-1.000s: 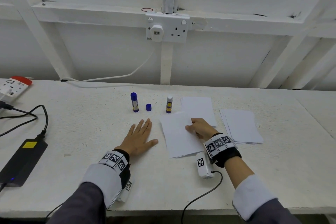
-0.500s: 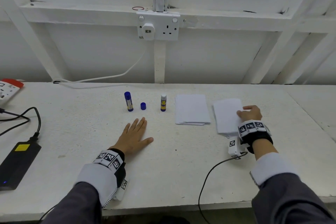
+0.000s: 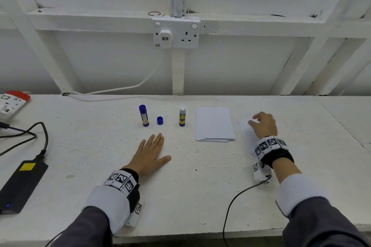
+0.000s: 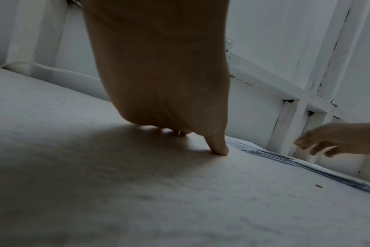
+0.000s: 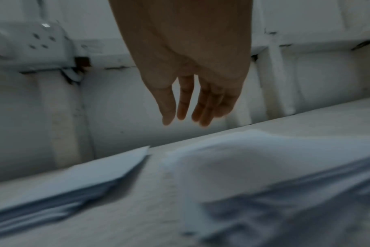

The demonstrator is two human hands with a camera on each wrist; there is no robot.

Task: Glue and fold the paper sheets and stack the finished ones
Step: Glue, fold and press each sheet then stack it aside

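Observation:
My left hand (image 3: pixel 151 151) lies flat on the white table (image 3: pixel 200 182), fingers straight and holding nothing; its thumb (image 4: pixel 217 145) presses the surface. My right hand (image 3: pixel 261 123) hovers over the right-hand pile of white sheets (image 3: pixel 245 133), with its fingers (image 5: pixel 186 107) hanging loose and empty above that pile (image 5: pixel 264 167). A second, neat stack of sheets (image 3: pixel 213 124) lies between the hands. An uncapped glue stick (image 3: pixel 182 116) stands left of it, then its blue cap (image 3: pixel 159 120) and a capped blue glue stick (image 3: pixel 144 115).
A black power brick (image 3: pixel 22 182) with cables lies at the left front, and a red-and-white power strip (image 3: pixel 12 103) at the far left. A wall socket (image 3: pixel 176 33) hangs above the table's back edge. A cable (image 3: pixel 239 200) trails from my right wrist.
My right hand carried a sheet from the table's middle over to the right-hand pile, let it go, and now lifts its fingers off it. The left hand stayed flat.

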